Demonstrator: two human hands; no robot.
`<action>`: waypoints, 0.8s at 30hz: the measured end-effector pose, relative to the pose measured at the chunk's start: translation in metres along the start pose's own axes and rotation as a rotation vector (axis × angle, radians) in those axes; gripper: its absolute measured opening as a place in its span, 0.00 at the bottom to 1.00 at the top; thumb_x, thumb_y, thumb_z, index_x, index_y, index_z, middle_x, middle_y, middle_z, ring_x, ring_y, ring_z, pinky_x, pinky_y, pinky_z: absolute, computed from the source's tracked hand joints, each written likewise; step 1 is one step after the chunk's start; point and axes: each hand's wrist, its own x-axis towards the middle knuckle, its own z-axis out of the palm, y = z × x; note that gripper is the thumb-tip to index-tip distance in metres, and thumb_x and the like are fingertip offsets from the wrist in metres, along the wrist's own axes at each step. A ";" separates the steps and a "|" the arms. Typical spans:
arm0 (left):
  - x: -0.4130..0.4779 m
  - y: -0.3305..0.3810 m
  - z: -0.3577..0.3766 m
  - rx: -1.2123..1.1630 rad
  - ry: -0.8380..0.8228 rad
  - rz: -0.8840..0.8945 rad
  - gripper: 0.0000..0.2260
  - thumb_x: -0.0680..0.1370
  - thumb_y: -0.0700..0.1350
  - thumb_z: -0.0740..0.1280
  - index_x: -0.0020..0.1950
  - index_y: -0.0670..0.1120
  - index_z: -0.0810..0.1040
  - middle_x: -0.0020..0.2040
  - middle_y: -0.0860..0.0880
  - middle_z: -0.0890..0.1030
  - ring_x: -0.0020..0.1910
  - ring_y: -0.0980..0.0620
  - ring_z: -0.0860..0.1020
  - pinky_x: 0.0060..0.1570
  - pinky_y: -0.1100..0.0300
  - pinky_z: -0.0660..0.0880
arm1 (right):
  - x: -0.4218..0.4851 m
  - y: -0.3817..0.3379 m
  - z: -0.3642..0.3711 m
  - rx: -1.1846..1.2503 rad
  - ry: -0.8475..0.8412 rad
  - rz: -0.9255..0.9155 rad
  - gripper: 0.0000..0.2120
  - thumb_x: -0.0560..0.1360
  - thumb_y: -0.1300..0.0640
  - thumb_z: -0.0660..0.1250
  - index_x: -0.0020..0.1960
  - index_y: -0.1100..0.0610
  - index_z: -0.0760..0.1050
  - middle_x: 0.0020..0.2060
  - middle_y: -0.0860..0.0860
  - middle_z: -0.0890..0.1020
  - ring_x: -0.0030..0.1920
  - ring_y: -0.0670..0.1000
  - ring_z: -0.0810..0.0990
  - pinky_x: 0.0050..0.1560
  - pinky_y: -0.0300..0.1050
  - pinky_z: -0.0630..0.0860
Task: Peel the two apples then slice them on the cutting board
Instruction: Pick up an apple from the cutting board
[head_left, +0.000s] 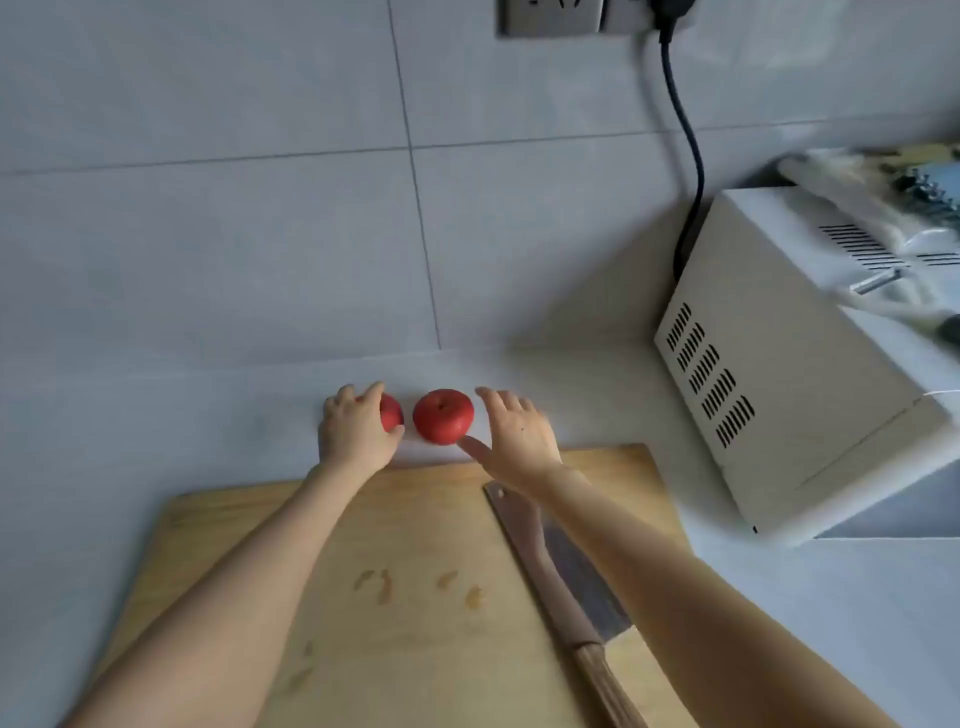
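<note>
Two red apples lie on the white counter just beyond the wooden cutting board (405, 551). My left hand (356, 428) curls over the left apple (390, 413), fingers on top and thumb at its near side, hiding most of it. The right apple (443, 417) sits free with its stem dimple up. My right hand (517, 434) hovers beside it with fingers spread, the thumb tip at the apple's lower right edge. A cleaver (563, 587) with a wooden handle lies on the board's right side, partly under my right forearm.
A cream microwave oven (789, 374) stands at the right, with bags and small items on top. Its black cable (691, 156) runs up the tiled wall to a socket. The board bears a few brown stains.
</note>
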 end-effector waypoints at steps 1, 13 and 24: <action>0.010 -0.005 0.007 -0.010 -0.033 -0.033 0.31 0.75 0.53 0.69 0.74 0.48 0.62 0.69 0.38 0.66 0.68 0.37 0.64 0.64 0.49 0.67 | 0.013 -0.002 0.010 0.035 -0.034 0.021 0.34 0.74 0.42 0.64 0.74 0.54 0.56 0.67 0.54 0.69 0.65 0.58 0.69 0.63 0.50 0.65; 0.032 -0.034 0.036 -0.300 -0.066 -0.057 0.32 0.66 0.47 0.76 0.68 0.52 0.71 0.59 0.42 0.73 0.58 0.42 0.74 0.57 0.59 0.69 | 0.054 -0.018 0.067 0.168 0.003 0.105 0.37 0.65 0.47 0.75 0.68 0.55 0.64 0.57 0.57 0.73 0.56 0.60 0.72 0.52 0.49 0.70; -0.089 -0.051 0.000 -0.209 -0.182 0.225 0.31 0.59 0.53 0.78 0.61 0.57 0.75 0.49 0.50 0.71 0.49 0.49 0.74 0.43 0.62 0.65 | -0.097 -0.050 0.041 0.174 0.065 0.101 0.37 0.60 0.46 0.76 0.65 0.54 0.69 0.54 0.54 0.76 0.51 0.57 0.75 0.51 0.47 0.71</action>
